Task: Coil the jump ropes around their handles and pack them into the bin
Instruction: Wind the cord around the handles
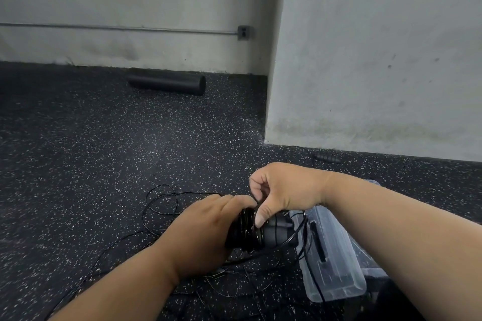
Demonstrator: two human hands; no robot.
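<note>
Speckled floor [104, 151] below; left hand [200, 237] is gripping coiled handles [250, 232], right hand [281, 190] seemingly pinching rope [300, 229] above them.

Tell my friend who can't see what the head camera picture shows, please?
Two hands wind a thin black jump rope around its handles: the left hand grips them, the right hand pinches the cord. Loose rope lies on the speckled floor, beside a clear plastic bin.
</note>
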